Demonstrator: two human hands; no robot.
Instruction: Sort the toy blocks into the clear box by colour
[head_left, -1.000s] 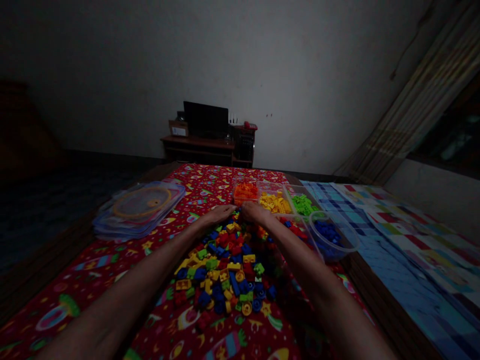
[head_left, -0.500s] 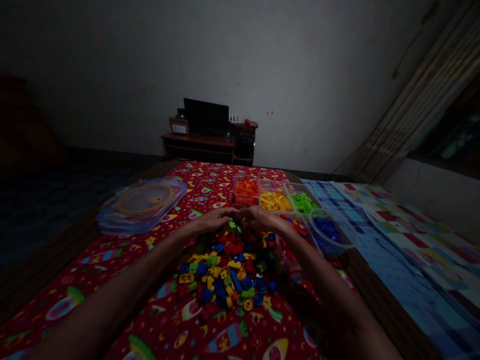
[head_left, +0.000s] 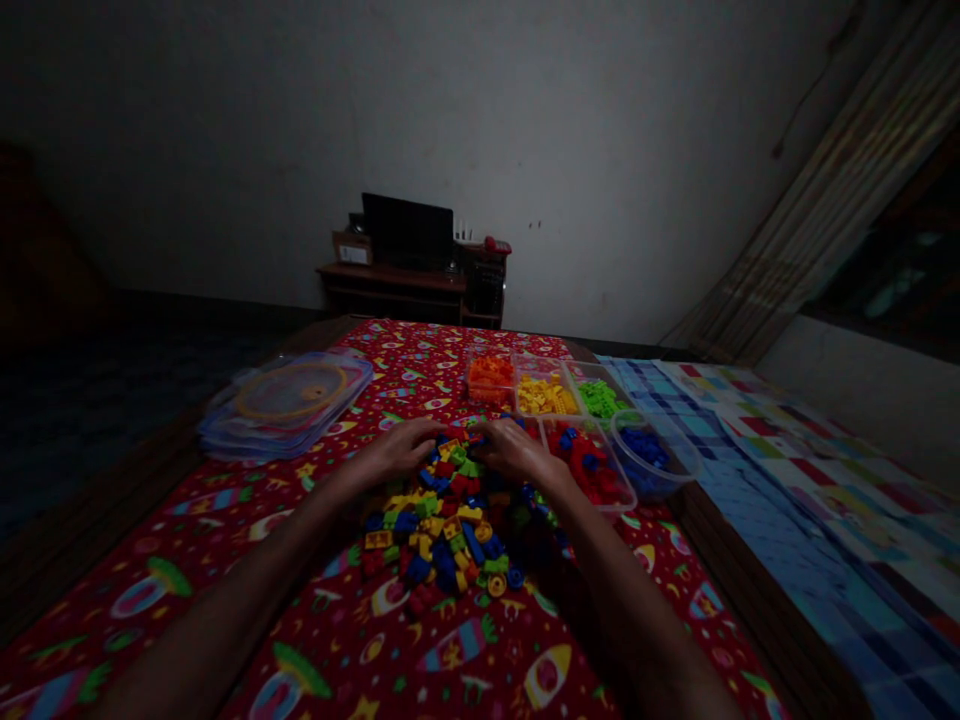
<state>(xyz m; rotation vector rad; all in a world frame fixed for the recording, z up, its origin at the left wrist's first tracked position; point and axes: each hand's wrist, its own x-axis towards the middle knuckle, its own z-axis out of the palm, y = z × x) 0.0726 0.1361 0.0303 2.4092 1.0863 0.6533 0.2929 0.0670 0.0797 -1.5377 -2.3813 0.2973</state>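
Note:
A heap of small plastic bricks [head_left: 446, 530] in blue, yellow, red and green lies on a red patterned cloth [head_left: 225, 520]. Both my hands rest on the heap's far edge, curved inward toward each other. My left hand [head_left: 401, 452] cups the bricks at the far left, fingers bent over them. Opposite it, my right hand [head_left: 517, 452] cups the far right side the same way. Whether either hand grips a single brick is hidden in the dim light.
Behind the heap stand clear tubs of sorted bricks: orange [head_left: 490, 373], yellow [head_left: 545, 397], green [head_left: 601, 398], red [head_left: 592, 470], and a round tub of blue [head_left: 651, 455]. Stacked clear lids [head_left: 285, 400] lie at left. A checked mat [head_left: 787, 480] covers the floor at right.
Both hands have drawn back toward me, pulling the far bricks in with them. The heap is more bunched up, and the red tub now shows fully.

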